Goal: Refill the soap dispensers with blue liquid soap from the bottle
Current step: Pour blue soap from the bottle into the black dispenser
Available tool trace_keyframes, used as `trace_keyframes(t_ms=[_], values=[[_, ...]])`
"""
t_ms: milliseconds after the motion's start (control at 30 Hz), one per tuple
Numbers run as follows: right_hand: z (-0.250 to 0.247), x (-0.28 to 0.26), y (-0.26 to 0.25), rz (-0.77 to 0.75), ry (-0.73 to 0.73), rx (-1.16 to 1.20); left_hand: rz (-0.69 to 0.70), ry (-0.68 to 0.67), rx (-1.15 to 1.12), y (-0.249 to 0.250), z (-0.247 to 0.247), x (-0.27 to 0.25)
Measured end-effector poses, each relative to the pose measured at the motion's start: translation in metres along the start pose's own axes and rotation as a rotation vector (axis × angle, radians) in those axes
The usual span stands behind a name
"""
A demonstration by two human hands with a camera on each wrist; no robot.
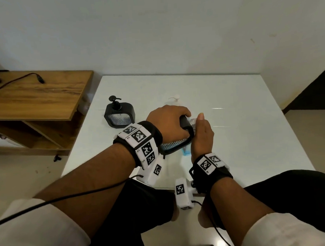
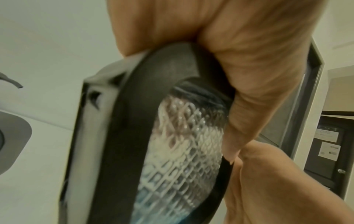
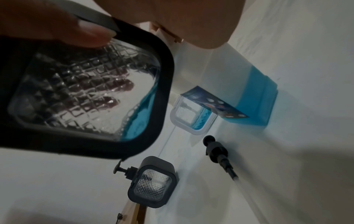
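Black-framed soap dispenser (image 1: pixel 175 144), pump removed, tilted above white table (image 1: pixel 252 137); a little blue soap pooled in its low corner. Left hand (image 1: pixel 167 122) clamped over its top edge, fingers curled round frame. Right hand (image 1: pixel 202 137) against its right side at the neck; grip not discernible. Soap bottle (image 3: pixel 254 100), blue, behind. White-framed dispenser (image 3: pixel 191 116) beside bottle. Loose black pump (image 3: pixel 218 153) lying on table. Second black dispenser (image 1: pixel 119 113), pump fitted, upright, rear left.

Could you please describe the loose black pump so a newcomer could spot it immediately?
Start at the white table and find the soap bottle holding blue liquid. Beside it lies the black pump, flat on the table with its tube trailing, attached to no dispenser.
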State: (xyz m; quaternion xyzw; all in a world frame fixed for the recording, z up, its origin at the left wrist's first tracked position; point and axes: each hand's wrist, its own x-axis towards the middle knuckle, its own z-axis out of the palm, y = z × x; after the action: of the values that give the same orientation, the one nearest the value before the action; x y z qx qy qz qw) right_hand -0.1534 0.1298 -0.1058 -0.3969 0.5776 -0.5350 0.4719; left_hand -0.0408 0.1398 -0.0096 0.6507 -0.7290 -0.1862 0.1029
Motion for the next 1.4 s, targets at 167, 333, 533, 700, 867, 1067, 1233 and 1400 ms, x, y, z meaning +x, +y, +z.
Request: trace_keyframes(t_ms=[167, 333, 533, 700, 867, 1067, 1233, 1400], values=[[-0.002, -0.014, -0.001, 0.065, 0.007, -0.02, -0.001, -0.019, -0.001, 0.002, 0.0, -0.007], [-0.002, -0.025, -0.003, 0.083, -0.022, -0.063, -0.021, -0.041, -0.029, -0.004, -0.002, -0.016], [-0.003, -0.037, 0.003, 0.148, -0.006, -0.095, -0.031, -0.056, -0.032, -0.007, 0.0, -0.031], [-0.007, -0.042, 0.001, 0.102, -0.052, -0.109, -0.03, -0.025, -0.022, -0.004, 0.004, -0.04], [-0.013, -0.036, -0.01, 0.052, -0.099, 0.035, -0.025, 0.042, 0.013, 0.0, 0.009, -0.042], [-0.018, -0.034, -0.009, 0.01, -0.141, 0.066, -0.011, 0.058, 0.037, 0.002, 0.015, -0.045], [-0.018, -0.033, -0.004, -0.017, -0.128, 0.073, -0.021, 0.07, 0.058, 0.001, 0.02, -0.05], [-0.018, -0.03, 0.002, 0.002, -0.175, 0.1, -0.015, 0.069, 0.07, 0.003, 0.018, -0.049]])
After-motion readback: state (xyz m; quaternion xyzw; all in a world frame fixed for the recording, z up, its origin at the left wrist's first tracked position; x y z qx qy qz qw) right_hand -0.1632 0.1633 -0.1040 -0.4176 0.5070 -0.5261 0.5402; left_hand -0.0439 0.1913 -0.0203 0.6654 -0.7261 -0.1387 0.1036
